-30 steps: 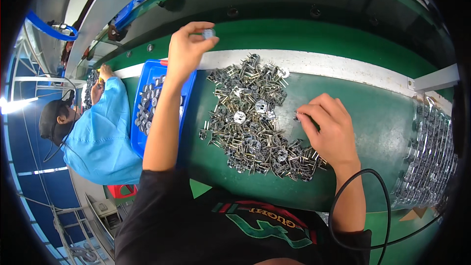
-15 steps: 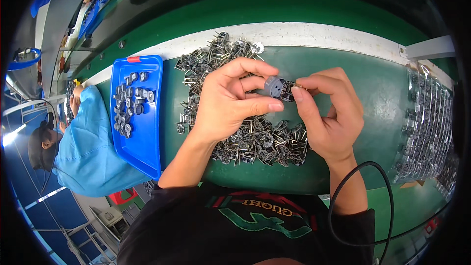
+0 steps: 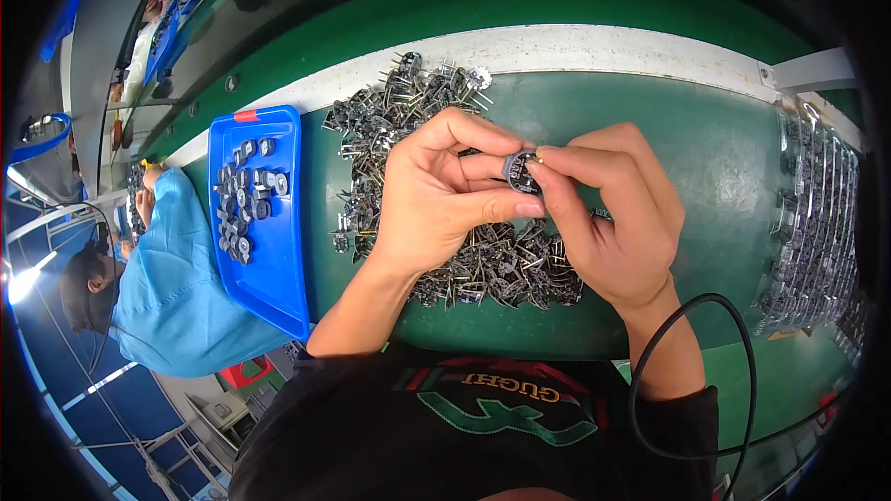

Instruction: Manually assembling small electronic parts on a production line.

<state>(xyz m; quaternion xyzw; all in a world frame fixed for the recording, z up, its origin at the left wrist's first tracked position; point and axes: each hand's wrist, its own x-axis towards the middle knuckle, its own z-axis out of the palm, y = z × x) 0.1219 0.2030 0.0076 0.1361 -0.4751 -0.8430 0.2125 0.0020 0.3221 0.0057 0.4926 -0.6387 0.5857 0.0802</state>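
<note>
Right of the blue rectangular plastic tray (image 3: 280,260), our left hand (image 3: 427,193) and right hand (image 3: 626,213) are together pinching a round grey-and-black plastic part (image 3: 522,175); ideally we are steadying its rim squarely.

Tray (image 3: 276,264) left — heap of parts (image 3: 509,264) between — packs (image 3: 809,223) right.

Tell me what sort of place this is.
Probably a factory assembly workshop: a heap of small metal-pinned parts lies on a green bench, a blue tray holds loose grey pieces, and another person in light blue is at the left.
</note>
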